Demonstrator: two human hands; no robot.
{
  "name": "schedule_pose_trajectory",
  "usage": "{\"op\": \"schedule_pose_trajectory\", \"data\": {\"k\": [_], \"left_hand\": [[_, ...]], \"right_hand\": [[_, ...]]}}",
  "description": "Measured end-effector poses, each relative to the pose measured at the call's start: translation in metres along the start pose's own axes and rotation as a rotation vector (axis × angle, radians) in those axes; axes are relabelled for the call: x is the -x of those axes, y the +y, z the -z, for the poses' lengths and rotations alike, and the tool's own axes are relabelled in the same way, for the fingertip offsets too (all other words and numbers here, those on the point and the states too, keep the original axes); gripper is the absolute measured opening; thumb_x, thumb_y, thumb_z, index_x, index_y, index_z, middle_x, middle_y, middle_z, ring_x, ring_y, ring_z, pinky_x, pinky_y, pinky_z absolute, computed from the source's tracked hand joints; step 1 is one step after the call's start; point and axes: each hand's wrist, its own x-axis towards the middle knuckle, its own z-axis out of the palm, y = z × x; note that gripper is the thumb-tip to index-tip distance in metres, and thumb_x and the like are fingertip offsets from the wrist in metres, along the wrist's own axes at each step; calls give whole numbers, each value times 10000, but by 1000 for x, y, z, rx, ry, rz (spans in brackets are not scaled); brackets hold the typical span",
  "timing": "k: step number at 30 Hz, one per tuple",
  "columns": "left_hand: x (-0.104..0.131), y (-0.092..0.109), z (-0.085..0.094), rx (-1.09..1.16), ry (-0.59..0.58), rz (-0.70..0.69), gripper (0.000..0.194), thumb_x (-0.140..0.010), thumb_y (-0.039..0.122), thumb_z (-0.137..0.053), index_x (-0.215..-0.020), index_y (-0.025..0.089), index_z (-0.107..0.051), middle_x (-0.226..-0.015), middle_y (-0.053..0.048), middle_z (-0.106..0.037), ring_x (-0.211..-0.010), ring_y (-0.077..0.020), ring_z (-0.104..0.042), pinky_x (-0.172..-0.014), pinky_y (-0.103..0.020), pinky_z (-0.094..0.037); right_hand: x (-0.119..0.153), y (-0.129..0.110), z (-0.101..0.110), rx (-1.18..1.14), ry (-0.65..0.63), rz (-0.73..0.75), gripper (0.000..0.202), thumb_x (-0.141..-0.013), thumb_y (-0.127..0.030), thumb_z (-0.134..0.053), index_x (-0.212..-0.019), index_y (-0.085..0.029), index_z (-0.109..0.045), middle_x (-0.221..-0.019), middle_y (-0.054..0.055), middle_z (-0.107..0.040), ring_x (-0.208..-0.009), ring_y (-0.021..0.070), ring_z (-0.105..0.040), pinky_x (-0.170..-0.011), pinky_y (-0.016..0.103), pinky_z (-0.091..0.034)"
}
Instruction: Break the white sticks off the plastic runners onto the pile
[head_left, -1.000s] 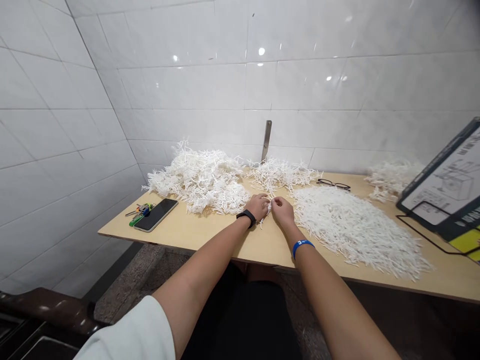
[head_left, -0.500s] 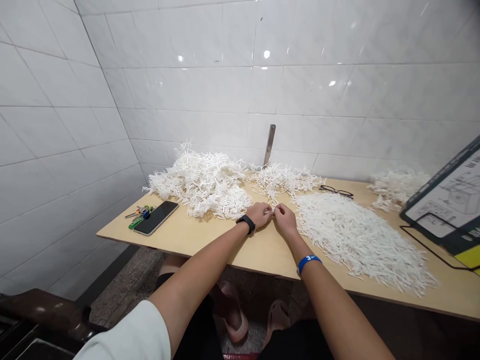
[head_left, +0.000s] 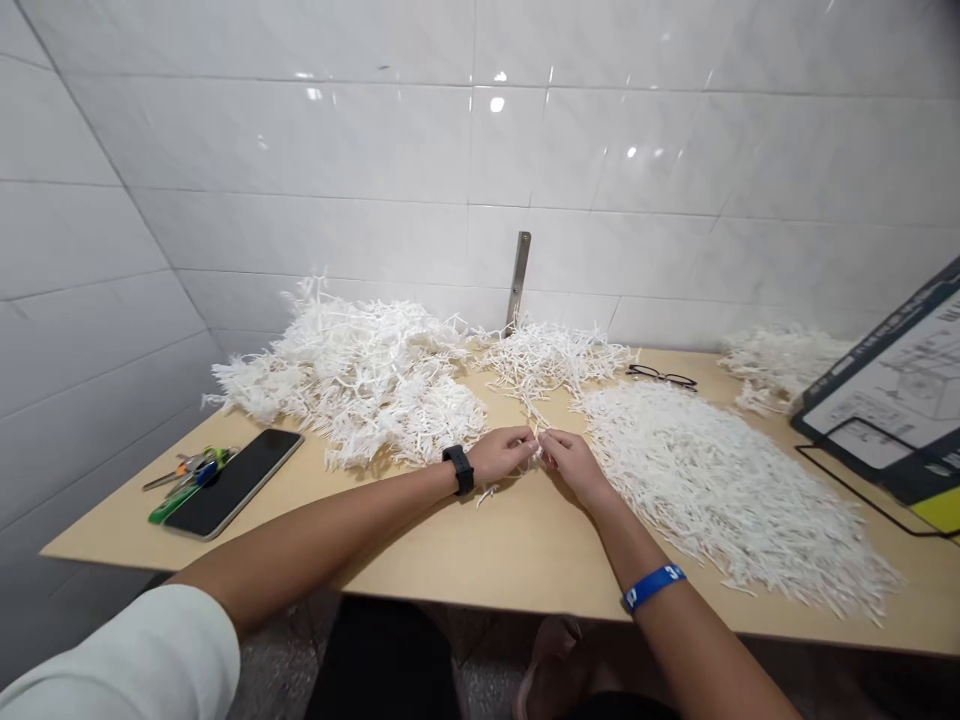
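Observation:
My left hand (head_left: 501, 453), with a black watch at the wrist, is closed in a pinch on a thin white plastic piece near the middle of the table. Close by on the right, my right hand (head_left: 570, 460) pinches the same small white piece, most of it hidden by fingers. Behind my hands lies a small heap of branched white plastic pieces (head_left: 551, 355). A bigger tangled heap of them (head_left: 360, 370) rises to the left. Loose straight white pieces (head_left: 735, 490) spread in a flat pile beside my right forearm. A little white scrap (head_left: 487, 494) rests below my left hand.
A phone (head_left: 236, 485) and keys with a green tag (head_left: 196, 470) lie at the table's left. Black-framed glasses (head_left: 661, 377) sit behind the flat pile. A printed box (head_left: 892, 400) leans at the right, near another white heap (head_left: 784, 362). A metal bracket (head_left: 518, 282) stands at the wall.
My view has moved closer to the table and turned slightly right. Both hands stay together in a pinch; a white scrap now shows on the table below my left hand.

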Motion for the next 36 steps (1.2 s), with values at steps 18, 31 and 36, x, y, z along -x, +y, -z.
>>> {"op": "schedule_pose_trajectory", "data": {"k": [18,31,36], "left_hand": [[2,2,16,550,-216,-98,491,-881,614,-473,-724,149,-445,-715,6,-423,-684,-110,-375,-677,-262,-318],[1,-7,9,884,-199,-21,461,-785,582,-628,-722,150,-481,-693,-2,-481,-624,-98,-417,-617,-246,-334],[-1,-6,11,690,-143,-68,447,-813,585,-583,-768,143,-542,-815,-56,-597,-749,-135,-505,-724,-267,-403]], "right_hand": [[8,-11,-3,-299,-142,-62,431,-838,-498,-595,-594,-193,-412,-580,-50,-318,-558,101,-264,-545,259,-237],[32,-58,18,-67,-31,46,493,-886,-559,-451,-547,-233,-303,-504,-47,-273,-493,124,-272,-504,285,-294],[24,-80,78,786,96,156,305,-922,-376,-449,-672,-212,-516,-632,26,-534,-613,185,-476,-615,325,-354]]}}
